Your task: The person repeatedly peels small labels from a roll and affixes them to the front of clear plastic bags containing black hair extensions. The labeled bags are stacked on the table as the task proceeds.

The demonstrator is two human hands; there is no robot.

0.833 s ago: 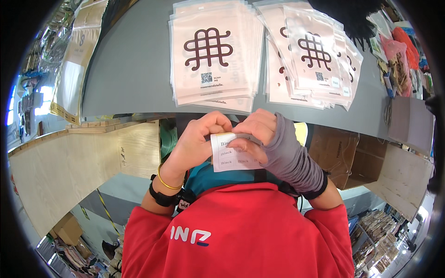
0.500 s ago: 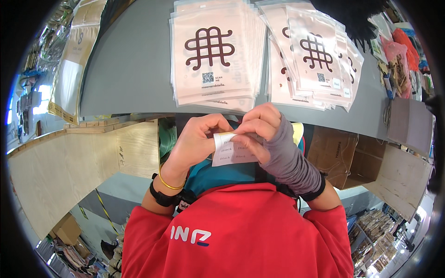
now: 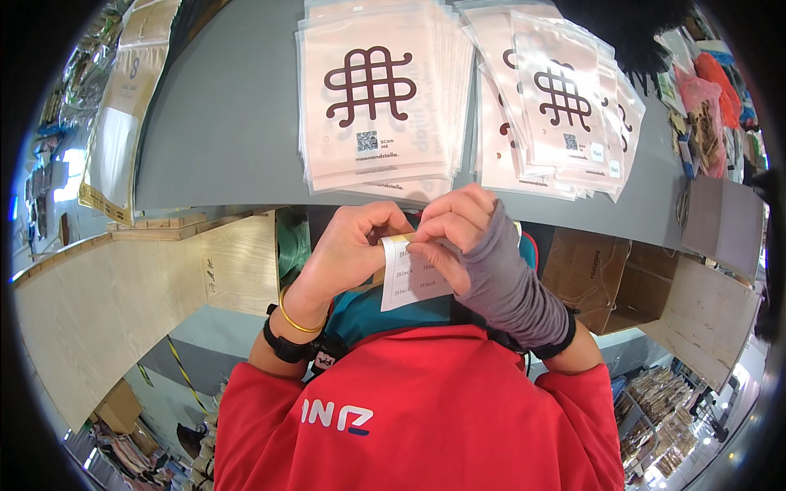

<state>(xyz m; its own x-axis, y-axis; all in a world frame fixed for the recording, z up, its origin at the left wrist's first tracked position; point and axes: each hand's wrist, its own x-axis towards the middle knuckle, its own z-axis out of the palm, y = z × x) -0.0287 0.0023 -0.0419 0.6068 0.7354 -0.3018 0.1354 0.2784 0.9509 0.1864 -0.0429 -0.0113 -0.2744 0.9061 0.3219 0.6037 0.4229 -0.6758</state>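
Between my two hands, close to my chest, is a white sheet of stickers printed with rows of small dark text. My left hand pinches its upper left edge, where a strip of yellow backing shows. With thumb and curled fingers, my right hand grips the same top edge a little farther right; a grey sleeve covers that wrist. Just beyond my hands lies a stack of pinkish zip bags with a dark looped emblem. To its right is a fanned pile of similar bags, some bearing small white stickers.
The grey table curves across in front of me. A gold and clear package hangs at its left edge. Below are a wooden panel on the left and an open cardboard box on the right. Black fluffy material lies at the far right.
The sticker sheet has tilted and its lower edge hangs further down, with more of the yellow backing strip showing at the top. Both hands keep their grip nearly in place.
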